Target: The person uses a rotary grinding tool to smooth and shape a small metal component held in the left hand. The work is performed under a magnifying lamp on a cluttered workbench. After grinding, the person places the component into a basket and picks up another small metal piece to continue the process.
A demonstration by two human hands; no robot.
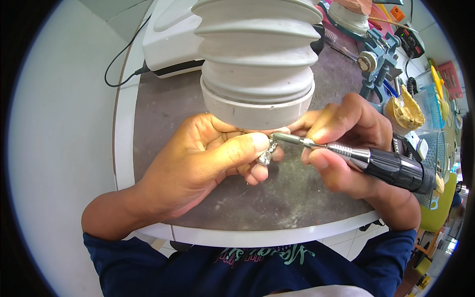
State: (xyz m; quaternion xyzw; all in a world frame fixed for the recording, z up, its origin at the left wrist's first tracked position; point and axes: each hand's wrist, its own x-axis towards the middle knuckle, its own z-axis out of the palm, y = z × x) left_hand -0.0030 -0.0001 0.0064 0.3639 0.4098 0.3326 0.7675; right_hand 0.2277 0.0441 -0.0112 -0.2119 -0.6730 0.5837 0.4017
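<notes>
Between its thumb and fingers, my left hand (208, 153) pinches a small shiny metal dental bridge (265, 157) with tooth-shaped lumps. My right hand (346, 143) grips a black and silver rotary handpiece (391, 167) like a pen. A greenish-grey cylindrical polishing tip (287, 138) sits in its chuck and points left. That tip meets, or comes very close to, the upper end of the bridge beside my left thumb; exact contact is hard to tell. Just above both hands hangs a white ribbed suction hose (257, 64), whose wide mouth hides some of my left fingertips.
A white machine (173, 39) with a black cable stands at the back left. At the right are a blue-grey articulator (378, 64), a yellowish plaster dental model (405, 111), a blue mesh basket (431, 153) and a black control box (410, 42). A white edge borders the grey worktop (222, 208).
</notes>
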